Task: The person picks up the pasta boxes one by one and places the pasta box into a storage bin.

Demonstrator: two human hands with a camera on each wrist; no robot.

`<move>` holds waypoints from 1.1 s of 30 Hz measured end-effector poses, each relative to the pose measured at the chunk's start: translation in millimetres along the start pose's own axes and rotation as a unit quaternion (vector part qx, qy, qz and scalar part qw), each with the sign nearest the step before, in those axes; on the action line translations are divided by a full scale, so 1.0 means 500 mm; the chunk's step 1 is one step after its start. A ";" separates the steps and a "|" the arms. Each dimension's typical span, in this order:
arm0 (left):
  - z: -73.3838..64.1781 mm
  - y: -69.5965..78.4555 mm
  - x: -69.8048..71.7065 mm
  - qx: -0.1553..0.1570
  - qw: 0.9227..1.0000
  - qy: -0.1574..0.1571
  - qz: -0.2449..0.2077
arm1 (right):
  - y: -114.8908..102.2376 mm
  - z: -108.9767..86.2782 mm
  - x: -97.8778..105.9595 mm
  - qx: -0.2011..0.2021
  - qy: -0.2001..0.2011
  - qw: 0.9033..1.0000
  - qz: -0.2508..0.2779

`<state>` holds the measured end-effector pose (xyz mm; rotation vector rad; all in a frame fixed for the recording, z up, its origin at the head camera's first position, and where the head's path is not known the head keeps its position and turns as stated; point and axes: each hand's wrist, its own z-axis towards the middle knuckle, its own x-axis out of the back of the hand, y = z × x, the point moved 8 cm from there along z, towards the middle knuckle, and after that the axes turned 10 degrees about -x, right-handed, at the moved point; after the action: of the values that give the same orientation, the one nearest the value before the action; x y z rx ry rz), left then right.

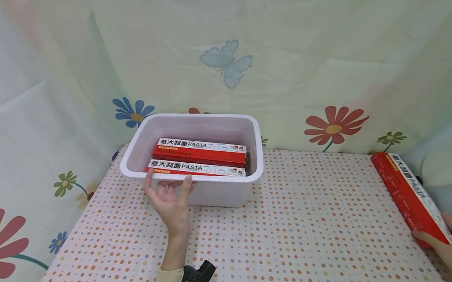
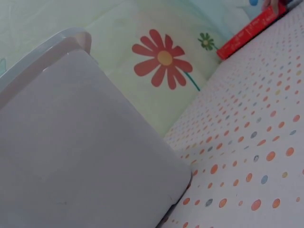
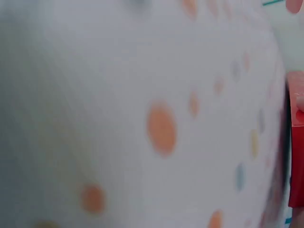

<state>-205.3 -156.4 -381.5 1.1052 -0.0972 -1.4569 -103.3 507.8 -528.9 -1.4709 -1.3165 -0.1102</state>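
Note:
A white plastic bin [image 1: 202,194] stands at the left of centre, with two red-and-white pasta boxes [image 1: 199,156] side by side in it. My left hand [image 1: 172,205] holds the bin's front rim, one fingertip over the edge and other fingers curled beneath the lip. In the left wrist view the bin's wall [image 2: 90,137] fills the left side. Far to the right, my right hand [image 1: 448,250] grips the near end of another pasta box [image 1: 411,195], thumb on one side and fingers on the other. That box's red side [image 3: 297,161] shows at the edge of the right wrist view.
A dotted cloth [image 1: 306,234] covers the table. Behind it hangs a pale curtain [image 1: 285,75] printed with flowers and a butterfly, which also closes in the left and right sides. The bin stands near the back edge by the curtain.

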 end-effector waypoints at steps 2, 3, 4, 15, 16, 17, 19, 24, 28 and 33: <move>-0.001 -0.001 0.000 -0.001 1.000 -0.001 0.002 | -0.012 -0.013 -0.003 0.023 -0.017 1.000 0.002; -0.001 -0.001 0.000 -0.003 1.000 -0.002 0.002 | -0.023 -0.023 -0.005 0.035 -0.027 0.999 0.004; 0.000 0.000 0.000 -0.004 1.000 -0.001 0.001 | -0.036 -0.036 -0.008 0.050 -0.035 0.998 0.005; 0.000 -0.001 0.000 -0.002 1.000 0.004 0.001 | -0.303 -0.255 -0.025 0.335 -0.081 0.939 0.014; -0.001 -0.002 0.000 -0.001 1.000 0.004 0.003 | -0.328 -0.274 -0.029 0.354 -0.092 0.930 0.014; -0.001 -0.003 0.000 0.000 1.000 0.004 0.003 | -0.354 -0.293 -0.033 0.374 -0.099 0.922 0.009; -0.002 -0.004 0.001 -0.001 1.000 0.003 0.002 | -0.407 -0.328 -0.042 0.413 -0.116 0.903 0.008; -0.001 -0.002 -0.001 -0.006 1.000 0.000 -0.001 | -0.538 -0.409 -0.085 0.492 -0.152 0.857 -0.007; -0.001 -0.002 -0.002 -0.009 1.000 0.001 0.000 | -0.632 -0.470 -0.127 0.531 -0.190 0.825 -0.030; -0.001 -0.001 -0.001 -0.011 1.000 0.001 0.004 | -0.722 -0.535 -0.192 0.555 -0.264 0.787 -0.054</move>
<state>-205.3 -155.5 -381.5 1.0876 -0.0831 -1.4463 -259.3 169.3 -260.7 -0.3804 -1.4723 0.9319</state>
